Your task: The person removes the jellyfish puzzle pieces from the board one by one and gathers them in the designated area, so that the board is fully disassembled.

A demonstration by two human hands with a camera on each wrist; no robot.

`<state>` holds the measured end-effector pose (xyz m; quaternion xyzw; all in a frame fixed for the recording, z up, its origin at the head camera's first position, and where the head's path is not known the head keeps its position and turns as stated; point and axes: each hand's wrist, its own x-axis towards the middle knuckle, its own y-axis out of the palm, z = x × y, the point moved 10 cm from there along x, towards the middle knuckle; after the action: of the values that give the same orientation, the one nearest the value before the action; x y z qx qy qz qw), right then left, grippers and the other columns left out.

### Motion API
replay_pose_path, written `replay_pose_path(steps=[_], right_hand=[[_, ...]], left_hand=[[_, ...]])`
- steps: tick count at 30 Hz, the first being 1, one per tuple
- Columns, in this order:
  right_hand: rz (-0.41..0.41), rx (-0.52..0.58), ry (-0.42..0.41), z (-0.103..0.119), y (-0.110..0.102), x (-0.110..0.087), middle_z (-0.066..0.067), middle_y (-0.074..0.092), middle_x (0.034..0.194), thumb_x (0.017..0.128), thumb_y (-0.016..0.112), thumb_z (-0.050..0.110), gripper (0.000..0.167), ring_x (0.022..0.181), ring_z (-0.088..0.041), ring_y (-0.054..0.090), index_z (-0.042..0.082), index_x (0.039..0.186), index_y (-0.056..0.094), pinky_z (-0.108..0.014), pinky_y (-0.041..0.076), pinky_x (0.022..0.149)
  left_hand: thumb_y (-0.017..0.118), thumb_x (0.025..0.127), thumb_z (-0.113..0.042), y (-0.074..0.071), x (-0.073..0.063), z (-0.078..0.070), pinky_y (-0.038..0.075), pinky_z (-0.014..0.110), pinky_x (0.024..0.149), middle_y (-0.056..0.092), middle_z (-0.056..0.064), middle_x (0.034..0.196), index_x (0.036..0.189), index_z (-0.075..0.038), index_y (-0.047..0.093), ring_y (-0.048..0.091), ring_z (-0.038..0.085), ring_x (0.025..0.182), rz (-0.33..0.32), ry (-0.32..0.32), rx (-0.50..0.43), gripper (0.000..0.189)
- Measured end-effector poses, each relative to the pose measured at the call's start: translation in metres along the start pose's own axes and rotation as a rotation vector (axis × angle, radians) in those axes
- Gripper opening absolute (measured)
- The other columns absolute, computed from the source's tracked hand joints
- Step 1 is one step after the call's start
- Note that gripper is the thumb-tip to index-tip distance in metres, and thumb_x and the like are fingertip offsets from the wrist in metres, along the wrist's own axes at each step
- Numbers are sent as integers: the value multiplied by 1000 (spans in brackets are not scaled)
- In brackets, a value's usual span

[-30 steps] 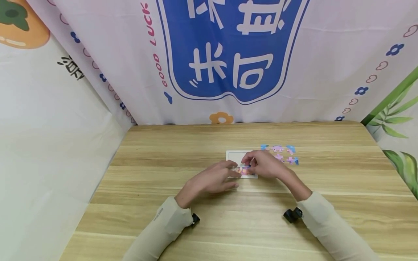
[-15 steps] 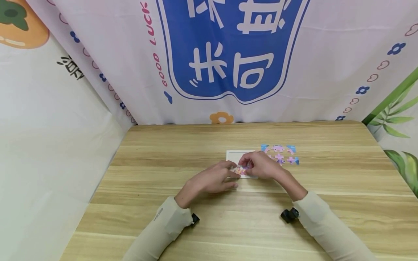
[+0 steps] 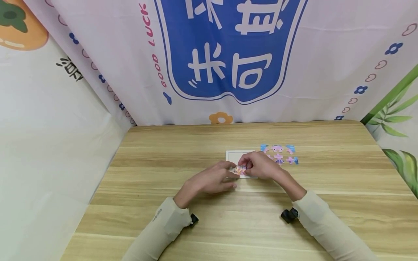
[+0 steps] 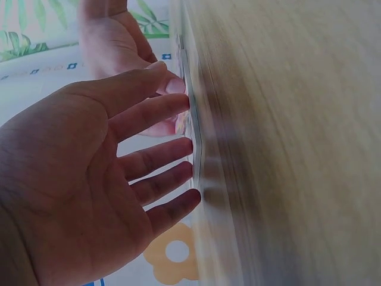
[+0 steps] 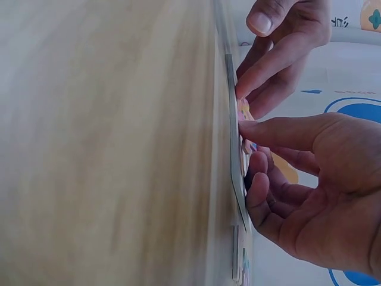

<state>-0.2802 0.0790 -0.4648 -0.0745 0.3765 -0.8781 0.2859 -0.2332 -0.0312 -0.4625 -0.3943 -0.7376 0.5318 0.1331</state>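
A shallow white puzzle tray (image 3: 232, 156) lies near the middle of the table, with colourful jigsaw pieces (image 3: 240, 170) along its near side. At its left, my left hand (image 3: 212, 178) rests its straight, spread fingertips on the tray's edge and the pieces, as the left wrist view also shows. From the right, my right hand (image 3: 262, 166) pinches a puzzle piece (image 5: 251, 146) between thumb and fingers, low over the tray. Most of that piece is hidden by the fingers.
Several loose pink and blue puzzle pieces (image 3: 278, 158) lie right of the tray, partly behind the right hand. A printed curtain (image 3: 183, 108) hangs along the back edge of the wooden table (image 3: 163, 145).
My right hand has shifted slightly left over the tray with the puzzle piece, uncovering more of the loose pieces. My left hand stays nearly still.
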Motion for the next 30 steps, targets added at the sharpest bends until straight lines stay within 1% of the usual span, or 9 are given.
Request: replay_pose_path(steps=[4,6,10,13,17,21,30], right_hand=[[-7,-17,-17,2,-1,-1,-2,75,93,90,81,-2,20,82,-11,65,8,107,78,-27,57,75],[-14,-17,-31,3,-1,-2,-2,74,91,91,79,-2,19,80,-10,65,8,106,78,-27,56,74],[-16,26,-42,2,0,-2,-2,74,87,96,69,-3,17,75,-10,64,8,106,77,-27,54,70],[-5,85,-23,-1,1,-1,-3,72,86,100,65,-3,17,73,-11,63,8,107,76,-26,52,67],[7,162,8,-7,1,-1,-4,72,90,101,64,-1,17,78,-15,62,9,107,77,-26,52,69],[13,222,16,-11,-1,-3,-7,72,93,101,64,1,16,82,-18,63,7,108,76,-28,53,72],[-3,199,27,-18,-11,-12,-5,73,96,101,67,6,14,85,-18,57,8,108,78,-26,48,76]], left_hand=[[65,109,-35,0,0,0,42,46,126,47,12,167,146,-16,68,42,29,157,0,5,4,42],[64,109,-35,0,-1,0,42,46,126,46,12,168,147,-16,68,41,29,157,1,0,-2,42],[65,109,-35,0,-1,0,42,46,127,46,12,168,146,-16,68,40,29,158,0,-7,-12,42],[65,109,-35,0,-1,0,41,46,127,46,12,168,146,-16,68,39,29,159,0,-9,-13,42],[65,109,-35,1,-1,1,40,47,128,44,12,169,147,-16,68,38,29,160,6,-19,-19,42],[65,109,-34,1,-1,1,40,47,128,43,12,170,147,-16,68,37,29,160,8,-24,-25,42],[65,109,-33,1,-1,1,38,46,129,45,12,169,145,-16,70,39,30,159,5,-30,-29,40]])
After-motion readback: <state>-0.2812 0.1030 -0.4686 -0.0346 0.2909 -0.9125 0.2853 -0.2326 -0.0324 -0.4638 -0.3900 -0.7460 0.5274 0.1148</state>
